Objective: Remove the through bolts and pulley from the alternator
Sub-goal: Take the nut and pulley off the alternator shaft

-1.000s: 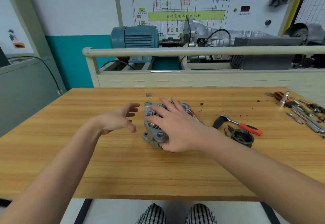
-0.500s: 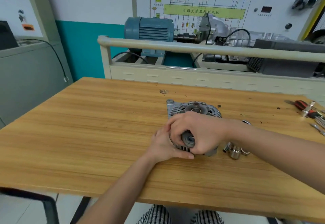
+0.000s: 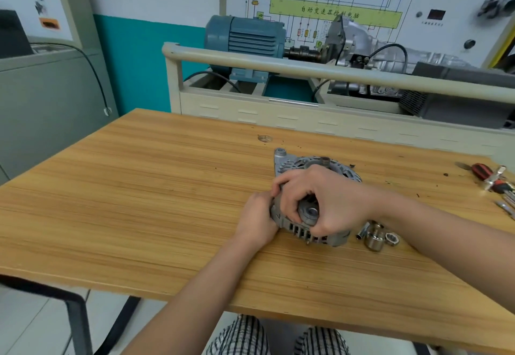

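A grey cast alternator (image 3: 295,163) lies on the wooden table (image 3: 156,187), right of centre. My right hand (image 3: 326,201) reaches over it from the right, fingers curled round its near part beside a round hub (image 3: 310,212). My left hand (image 3: 257,219) grips the alternator's left near edge, thumb against the casing. A short threaded shaft (image 3: 324,161) sticks up at the far side. No pulley shows on the alternator. Loose sockets and a nut (image 3: 376,236) sit just right of it.
Red-handled tools (image 3: 486,174) lie at the table's right edge. Behind the table stands a cream trainer bench with a rail (image 3: 278,66), a blue motor (image 3: 245,39) and a wiring board. A small round fitting (image 3: 264,138) is set in the tabletop.
Both hands have closed onto the alternator; a second ago they hovered open over it. My head has turned left and nearer, so the alternator sits further right in view.
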Demonstrator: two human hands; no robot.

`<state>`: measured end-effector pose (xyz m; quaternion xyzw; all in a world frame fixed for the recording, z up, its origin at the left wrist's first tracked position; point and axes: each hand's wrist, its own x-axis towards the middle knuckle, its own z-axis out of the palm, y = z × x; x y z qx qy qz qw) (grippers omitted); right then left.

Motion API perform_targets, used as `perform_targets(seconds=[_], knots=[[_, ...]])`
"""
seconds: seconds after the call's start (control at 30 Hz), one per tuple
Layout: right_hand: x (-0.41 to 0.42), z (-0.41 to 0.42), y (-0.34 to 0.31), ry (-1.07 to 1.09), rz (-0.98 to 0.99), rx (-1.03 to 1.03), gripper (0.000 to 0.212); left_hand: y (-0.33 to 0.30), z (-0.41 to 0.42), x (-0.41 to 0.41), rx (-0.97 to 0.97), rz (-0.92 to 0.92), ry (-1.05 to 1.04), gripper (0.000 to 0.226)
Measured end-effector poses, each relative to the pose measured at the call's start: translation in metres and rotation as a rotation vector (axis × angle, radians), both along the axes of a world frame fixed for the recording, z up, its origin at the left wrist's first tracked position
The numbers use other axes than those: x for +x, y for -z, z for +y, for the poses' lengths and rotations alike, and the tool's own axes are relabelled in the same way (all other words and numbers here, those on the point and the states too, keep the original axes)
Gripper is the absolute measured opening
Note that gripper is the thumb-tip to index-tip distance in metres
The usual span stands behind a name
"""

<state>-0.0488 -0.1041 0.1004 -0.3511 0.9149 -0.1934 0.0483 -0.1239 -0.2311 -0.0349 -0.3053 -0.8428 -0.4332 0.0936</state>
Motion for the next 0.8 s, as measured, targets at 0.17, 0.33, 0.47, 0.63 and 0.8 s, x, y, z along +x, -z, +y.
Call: perform_targets(seconds=[0.17, 0.33, 0.47, 0.63, 0.8], knots=[[0.001, 0.003, -0.007, 0.113, 0.0, -0.135, 0.027, -0.009, -0.005, -0.004, 0.177, -0.11, 0.025, 0.014], [0.0, 0.009, -0.015, 0.254, -0.026, -0.346, 0.024, -0.021, -0.006, -0.011, 0.32, -0.248, 0.029, 0.027], [-0.003, 0.019, -0.016, 0.344, -0.043, -0.573, 0.028, -0.034, -0.004, -0.021, 0.307, -0.287, 0.08, 0.033], [-0.009, 0.039, -0.01, 0.467, -0.011, -0.754, 0.027, -0.044, 0.011, -0.033, 0.27, -0.289, 0.116, 0.027], [-0.018, 0.053, 0.003, 0.595, -0.015, -1.101, 0.03, -0.047, 0.016, -0.052, 0.255, -0.377, 0.16, 0.028]])
